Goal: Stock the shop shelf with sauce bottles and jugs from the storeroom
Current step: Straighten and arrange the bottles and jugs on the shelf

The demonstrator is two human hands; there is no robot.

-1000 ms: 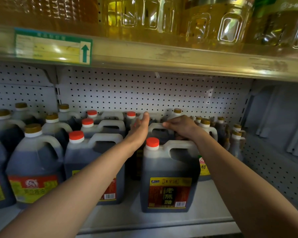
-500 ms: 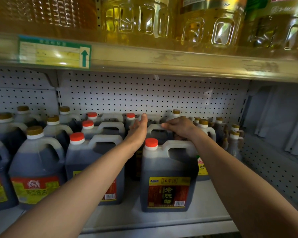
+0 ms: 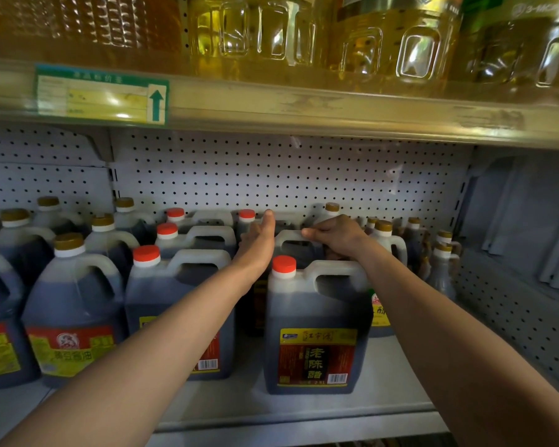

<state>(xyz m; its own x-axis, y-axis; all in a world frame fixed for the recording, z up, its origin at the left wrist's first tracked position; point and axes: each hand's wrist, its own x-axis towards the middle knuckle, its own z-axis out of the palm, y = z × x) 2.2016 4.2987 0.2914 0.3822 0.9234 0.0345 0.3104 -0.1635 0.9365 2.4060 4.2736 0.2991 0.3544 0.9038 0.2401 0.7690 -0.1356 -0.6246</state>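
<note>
Shelving fills the view: a white pegboard back panel (image 3: 271,175) behind a grey lower shelf (image 3: 304,411), and an upper shelf edge (image 3: 304,108) carrying a green and yellow price tag (image 3: 100,95). On that upper level stand clear jugs of yellow oil (image 3: 394,37). Below, dark sauce jugs crowd the lower shelf. At the left are gold-capped jugs (image 3: 71,304) with red and yellow labels; beside them runs a row of red-capped jugs (image 3: 175,304) going back toward the pegboard. At the front right stands a red-capped vinegar jug (image 3: 317,324) with a dark red and yellow label, set apart from the row on its left by a gap. Directly behind it sits a second jug (image 3: 294,240), and the person's right hand (image 3: 336,233) has its fingers curled over that jug's white handle, grasping it. The left hand (image 3: 259,243) reaches into the gap with fingers straight and together, thumb edge up, released and holding nothing; whether it touches the jug's side cannot be told. Small gold-capped bottles (image 3: 442,262) stand at the far right.
</note>
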